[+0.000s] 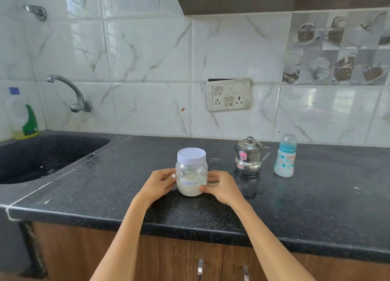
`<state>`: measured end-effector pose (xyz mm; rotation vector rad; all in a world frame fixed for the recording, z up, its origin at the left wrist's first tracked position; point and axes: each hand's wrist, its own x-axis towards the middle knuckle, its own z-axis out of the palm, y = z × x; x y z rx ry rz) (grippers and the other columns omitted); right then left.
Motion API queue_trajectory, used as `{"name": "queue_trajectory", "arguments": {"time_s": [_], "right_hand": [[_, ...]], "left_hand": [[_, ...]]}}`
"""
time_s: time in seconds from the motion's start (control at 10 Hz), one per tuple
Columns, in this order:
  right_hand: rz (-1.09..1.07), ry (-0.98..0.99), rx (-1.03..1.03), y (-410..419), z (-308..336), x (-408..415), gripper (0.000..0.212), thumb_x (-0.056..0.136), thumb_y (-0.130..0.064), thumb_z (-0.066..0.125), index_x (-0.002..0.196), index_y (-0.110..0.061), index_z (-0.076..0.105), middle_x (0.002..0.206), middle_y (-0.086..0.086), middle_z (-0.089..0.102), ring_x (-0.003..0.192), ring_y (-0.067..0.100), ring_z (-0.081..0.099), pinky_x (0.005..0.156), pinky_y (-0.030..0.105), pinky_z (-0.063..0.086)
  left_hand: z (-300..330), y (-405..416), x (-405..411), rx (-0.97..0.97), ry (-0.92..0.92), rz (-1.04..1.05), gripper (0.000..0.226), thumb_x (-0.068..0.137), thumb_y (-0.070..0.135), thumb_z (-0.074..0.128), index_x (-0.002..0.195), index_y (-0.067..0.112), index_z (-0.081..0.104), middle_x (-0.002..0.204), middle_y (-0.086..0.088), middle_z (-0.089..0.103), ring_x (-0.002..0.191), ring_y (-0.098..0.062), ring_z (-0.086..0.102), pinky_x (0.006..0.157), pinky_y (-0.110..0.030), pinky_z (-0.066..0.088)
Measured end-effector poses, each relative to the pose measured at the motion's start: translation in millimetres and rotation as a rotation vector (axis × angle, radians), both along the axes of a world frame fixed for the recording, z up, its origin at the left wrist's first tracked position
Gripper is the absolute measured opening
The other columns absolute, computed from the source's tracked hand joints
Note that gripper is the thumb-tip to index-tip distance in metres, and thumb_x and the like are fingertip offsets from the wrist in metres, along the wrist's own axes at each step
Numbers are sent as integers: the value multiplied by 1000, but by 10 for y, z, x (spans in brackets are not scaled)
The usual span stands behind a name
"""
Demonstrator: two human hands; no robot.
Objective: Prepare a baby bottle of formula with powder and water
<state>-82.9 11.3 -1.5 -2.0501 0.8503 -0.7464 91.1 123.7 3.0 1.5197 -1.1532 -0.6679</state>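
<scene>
A clear plastic formula jar [191,173] with a white lid stands on the black counter [316,206], about a third full of pale powder and labelled "Formula". My left hand [158,184] grips its left side and my right hand [219,187] grips its right side. Right of the jar stands a small lidded steel pot [249,156] with a spout and handle. Farther right is a baby bottle [285,155], upright, with a blue collar and a clear cap on.
A dark sink [42,154] is set into the counter at the left, under a wall tap [69,90]. A dish soap bottle [23,116] stands behind the sink. A socket panel [229,94] is on the tiled wall. Wooden cabinet doors [190,263] are below the counter edge.
</scene>
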Motion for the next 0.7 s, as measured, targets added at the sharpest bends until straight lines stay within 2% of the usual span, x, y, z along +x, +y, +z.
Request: {"name": "queue_trajectory", "arguments": {"time_s": [0.2, 0.3, 0.4, 0.5, 0.6, 0.7], "right_hand": [[8, 93, 35, -510, 165, 364, 49, 82, -14, 72, 128, -6, 57, 126, 8, 63, 117, 19, 59, 89, 24, 42], [8, 77, 53, -776, 134, 555, 49, 82, -12, 71, 128, -3, 57, 126, 10, 63, 116, 20, 59, 90, 25, 44], [-7, 51, 55, -976, 102, 688, 45, 82, -10, 71, 125, -2, 59, 124, 10, 64, 115, 21, 60, 92, 26, 43], [-6, 18, 49, -1142, 24, 787, 42, 82, -9, 71, 123, -3, 60, 122, 11, 65, 114, 21, 60, 91, 25, 44], [3, 6, 51, -1195, 19, 811, 40, 83, -9, 71, 121, -3, 62, 120, 10, 66, 113, 21, 61, 87, 23, 43], [25, -15, 48, -1123, -20, 798, 40, 84, -8, 69, 122, -2, 60, 125, 11, 63, 119, 21, 58, 94, 24, 44]], "left_hand": [[59, -534, 236, 16, -75, 102, 30, 98, 13, 43, 123, 12, 59, 94, -4, 67, 76, -9, 59, 68, -21, 46], [52, -772, 322, -5, -77, 139, 30, 98, 12, 42, 122, 10, 60, 115, -25, 62, 107, -35, 60, 77, -35, 52], [39, -968, 378, -33, -66, 160, 31, 98, 9, 40, 123, 2, 58, 118, -33, 54, 115, -44, 48, 87, -39, 49], [7, -1119, 481, -47, -85, 178, 31, 98, 12, 41, 123, 4, 59, 110, -32, 61, 77, -15, 65, 64, -17, 50], [-70, -1230, 623, -21, -98, 177, 30, 98, 18, 43, 120, 13, 63, 79, -1, 67, 60, -3, 51, 65, -20, 47], [-113, -1227, 587, -46, -114, 290, 30, 96, 16, 48, 122, 12, 61, 117, -4, 66, 109, -20, 60, 95, -33, 46]]}}
